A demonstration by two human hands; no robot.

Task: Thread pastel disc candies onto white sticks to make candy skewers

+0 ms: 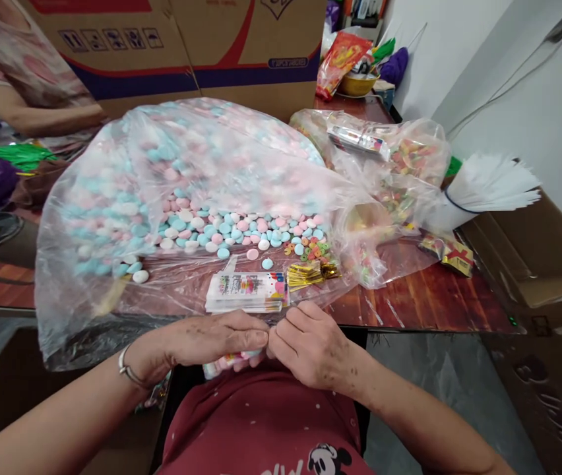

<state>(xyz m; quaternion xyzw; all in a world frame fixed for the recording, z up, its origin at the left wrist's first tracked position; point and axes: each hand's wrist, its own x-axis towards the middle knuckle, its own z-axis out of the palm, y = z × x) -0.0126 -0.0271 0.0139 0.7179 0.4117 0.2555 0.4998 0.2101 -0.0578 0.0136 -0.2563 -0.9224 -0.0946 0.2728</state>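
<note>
In the head view, the left hand [212, 340] and right hand [311, 343] met at the near desk [434, 297] edge, fingertips pinched together on a small packet of candies [229, 361] held over the lap. Print on the stack of bags [246, 291] just beyond was too blurred to read. Bare wood lay open rightward, past the big candy bag [127, 198].

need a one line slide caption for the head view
Both hands, left hand and right hand, pinch a small filled candy packet at the table edge, before a big bag of pastel candies.
</note>
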